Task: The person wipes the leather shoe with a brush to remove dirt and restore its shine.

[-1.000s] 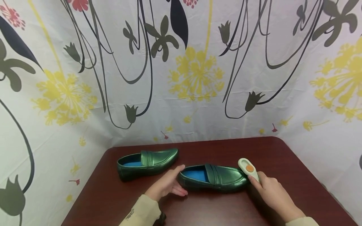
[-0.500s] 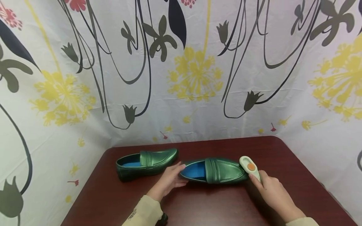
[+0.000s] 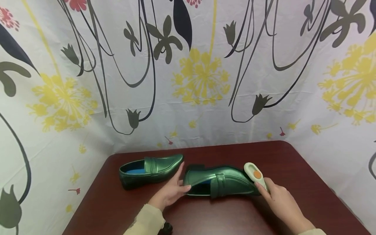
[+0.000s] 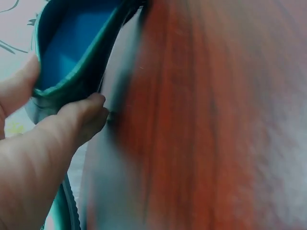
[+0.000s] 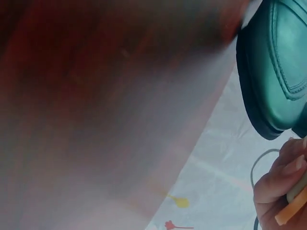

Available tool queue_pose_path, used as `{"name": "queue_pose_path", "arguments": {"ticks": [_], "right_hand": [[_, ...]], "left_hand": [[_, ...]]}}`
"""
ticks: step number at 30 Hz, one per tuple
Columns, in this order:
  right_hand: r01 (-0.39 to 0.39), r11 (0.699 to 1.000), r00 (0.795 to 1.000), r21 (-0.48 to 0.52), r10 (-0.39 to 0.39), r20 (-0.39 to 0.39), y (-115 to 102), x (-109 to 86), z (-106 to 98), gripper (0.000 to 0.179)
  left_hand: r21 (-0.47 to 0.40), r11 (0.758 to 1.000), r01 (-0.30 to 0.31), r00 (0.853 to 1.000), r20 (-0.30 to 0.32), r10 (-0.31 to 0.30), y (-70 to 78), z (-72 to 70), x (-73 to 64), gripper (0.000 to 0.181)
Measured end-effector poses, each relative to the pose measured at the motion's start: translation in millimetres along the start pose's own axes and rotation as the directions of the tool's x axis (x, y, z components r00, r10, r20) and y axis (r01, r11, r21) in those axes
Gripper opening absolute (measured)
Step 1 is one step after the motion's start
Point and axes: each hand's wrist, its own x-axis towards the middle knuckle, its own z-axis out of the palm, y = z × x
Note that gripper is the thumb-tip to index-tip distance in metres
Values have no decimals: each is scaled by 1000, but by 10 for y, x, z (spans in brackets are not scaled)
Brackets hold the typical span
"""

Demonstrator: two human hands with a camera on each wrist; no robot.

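A metallic green loafer [image 3: 235, 176] is rolled onto its side in the head view, its opening toward me. My left hand [image 3: 170, 192] grips its heel. In the left wrist view, thumb and fingers pinch the back of that loafer [image 4: 67, 84], and the blue insole shows inside. My right hand [image 3: 283, 200] holds a pale green tool [image 3: 255, 174] with an oval head and an orange button, the head right at the toe. What lies under the head is hidden. In the right wrist view, the toe [image 5: 268, 81] is just above the hand.
A matching green loafer [image 3: 151, 171] stands upright at the left, just behind my left hand. The dark red-brown table [image 3: 217, 215] ends against a white floral cloth [image 3: 188, 127] at the back and sides.
The held loafer has rolled from upright, first tipping its opening toward me, then onto its side. My left fingers have shifted around the heel. The tool has stayed by the toe.
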Motion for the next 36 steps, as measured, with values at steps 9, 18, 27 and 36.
{"name": "queue_pose_path", "arguments": {"ticks": [9, 18, 27, 36], "right_hand": [[8, 999, 1000, -33, -9, -28, -10, 27, 36, 47], [12, 1000, 998, -10, -12, -67, -68, 63, -23, 48], [-14, 1000, 999, 20, 15, -37, -54, 85, -112, 55], [-3, 1000, 994, 19, 5, -109, -48, 55, -121, 47]], "left_hand": [[200, 978, -63, 998, 3, 64, -8, 49, 7, 111], [445, 895, 4, 999, 28, -18, 237, 131, -58, 121], [487, 872, -53, 991, -80, 105, 146, 161, -6, 107], [411, 910, -59, 984, -132, 123, 120, 202, -1, 102]]}}
